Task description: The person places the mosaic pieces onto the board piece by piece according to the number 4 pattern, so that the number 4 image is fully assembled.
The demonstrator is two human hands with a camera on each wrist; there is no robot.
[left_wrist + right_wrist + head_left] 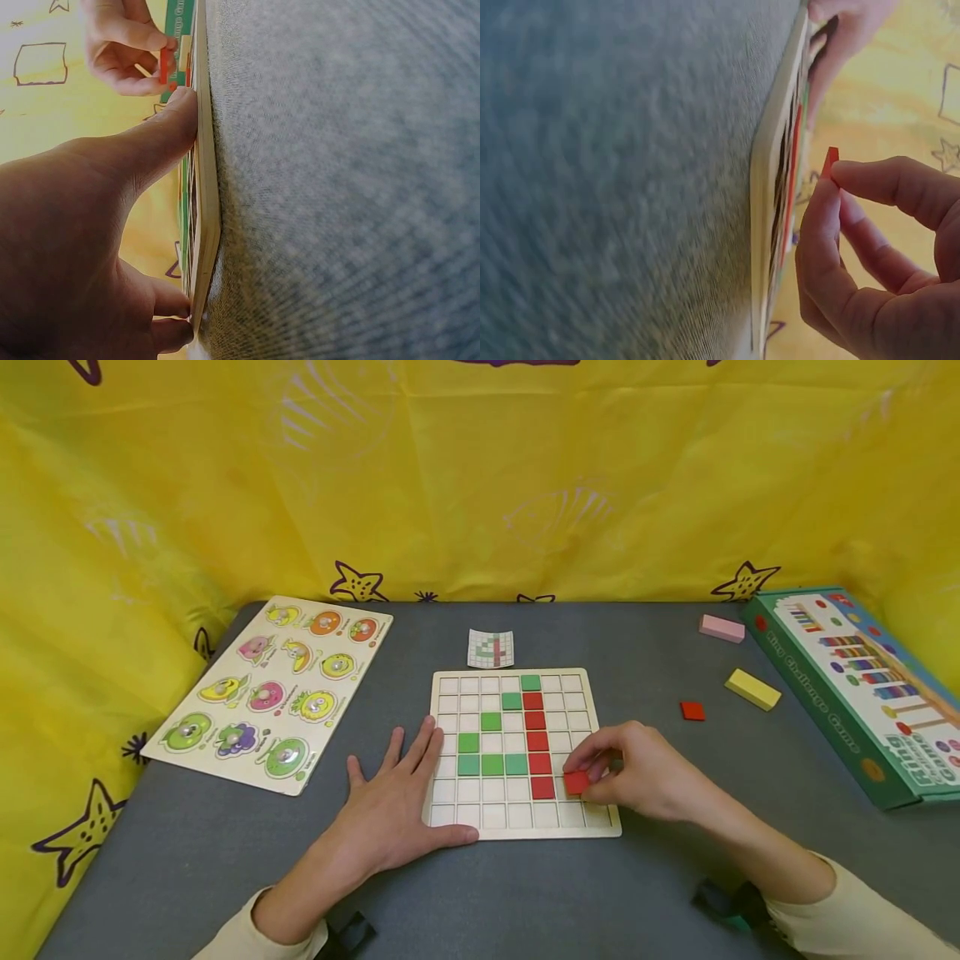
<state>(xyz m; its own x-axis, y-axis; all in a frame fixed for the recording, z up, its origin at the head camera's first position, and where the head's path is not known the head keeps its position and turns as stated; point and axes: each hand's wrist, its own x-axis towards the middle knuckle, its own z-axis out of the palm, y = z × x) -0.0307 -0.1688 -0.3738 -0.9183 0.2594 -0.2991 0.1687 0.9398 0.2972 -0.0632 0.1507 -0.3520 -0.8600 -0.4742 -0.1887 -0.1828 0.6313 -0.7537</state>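
A pale wooden grid board (450, 816) lies on the dark table, with green tiles (492, 765) in a triangle-like outline and a column of red tiles (537, 741) in its cells. My left hand (393, 814) rests spread at the board's left edge, its thumb on the near-left corner. Over the board's right side, my right hand (648, 772) pinches a red square tile (576, 782) between thumb and fingertips. In the right wrist view that red tile (830, 161) is held apart from the board. A small pattern card (491, 649) lies just beyond the board.
Another red tile (692, 711), a yellow block (753, 689) and a pink block (722, 628) lie to the right. Beside them is a green game box (832, 710). A fruit puzzle board (255, 710) lies at the left. Yellow cloth (480, 485) hangs behind the table.
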